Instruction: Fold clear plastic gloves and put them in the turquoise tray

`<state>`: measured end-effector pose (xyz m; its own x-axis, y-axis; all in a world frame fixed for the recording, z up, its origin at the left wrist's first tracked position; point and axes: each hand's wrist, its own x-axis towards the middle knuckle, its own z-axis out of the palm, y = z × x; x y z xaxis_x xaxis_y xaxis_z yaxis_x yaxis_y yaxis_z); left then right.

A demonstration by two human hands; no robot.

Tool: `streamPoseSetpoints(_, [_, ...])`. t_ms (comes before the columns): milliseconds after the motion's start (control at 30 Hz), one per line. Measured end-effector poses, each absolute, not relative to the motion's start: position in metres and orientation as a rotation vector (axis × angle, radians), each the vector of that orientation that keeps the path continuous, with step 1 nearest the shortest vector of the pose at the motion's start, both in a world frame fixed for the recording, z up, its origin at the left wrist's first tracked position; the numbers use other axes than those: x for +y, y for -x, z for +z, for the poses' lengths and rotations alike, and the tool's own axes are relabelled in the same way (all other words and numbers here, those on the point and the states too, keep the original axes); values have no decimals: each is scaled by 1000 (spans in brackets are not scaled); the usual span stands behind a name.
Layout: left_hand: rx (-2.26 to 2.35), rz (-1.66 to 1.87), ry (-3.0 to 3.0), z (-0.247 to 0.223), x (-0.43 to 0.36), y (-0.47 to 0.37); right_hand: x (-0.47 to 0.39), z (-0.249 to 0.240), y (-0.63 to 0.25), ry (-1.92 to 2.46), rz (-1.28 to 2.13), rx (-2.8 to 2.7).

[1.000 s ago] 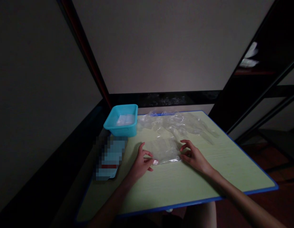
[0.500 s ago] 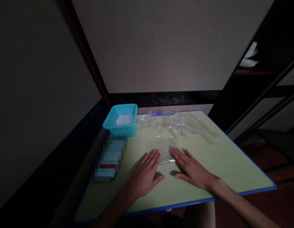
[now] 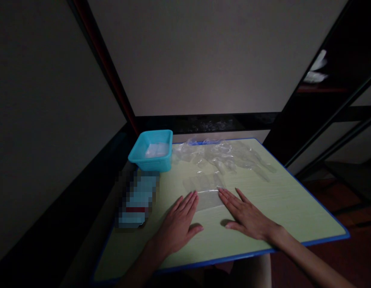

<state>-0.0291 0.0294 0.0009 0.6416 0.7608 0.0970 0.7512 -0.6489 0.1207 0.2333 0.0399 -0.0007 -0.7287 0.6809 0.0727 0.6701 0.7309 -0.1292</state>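
a person's two bare hands are resting palm down over a yellowish-green tabletop [image 3: 287,204] with a blue edge, in a dim room. the left hand [image 3: 181,224] is lying flattened with its fingers extended forward and its thumb sticking out toward the middle; the right hand [image 3: 247,216] is mirroring it, its little finger standing a bit apart from the others. neither is pinching anything. between them, near the middle of the tabletop, a small clear plastic film [image 3: 209,200] is lying flat, and the fingertips of both hands are meeting its sides. a shiny crease is running across it from one set of fingertips to the other. beyond it, a heap of crumpled clear plastic [image 3: 224,154] is spreading along the far edge, with narrow ends pointing right. at the far left corner, a turquoise plastic basin [image 3: 153,164] is holding something whitish and flat [image 3: 157,149]. just in front of the basin, a pale blue flat object [image 3: 140,200] is showing only as blurred squares. behind, a plain panel [image 3: 197,60] is standing above a black strip [image 3: 209,123].
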Motion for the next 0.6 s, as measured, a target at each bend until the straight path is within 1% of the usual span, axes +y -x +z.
streamPoseSetpoints(233, [1284,203,-2760,3,29,33,39,-2,-240,1099,135,-2770])
streamPoseSetpoints(367, [1325,301,-2778,3,29,31,43,5,-245,1107,144,-2730])
streamPoseSetpoints(433, [1284,331,-2806,4,29,28,45,10,-247,1077,79,-2700])
streamPoseSetpoints(600, [1236,343,-2816,4,28,21,52,18,-242,812,-136,-2789])
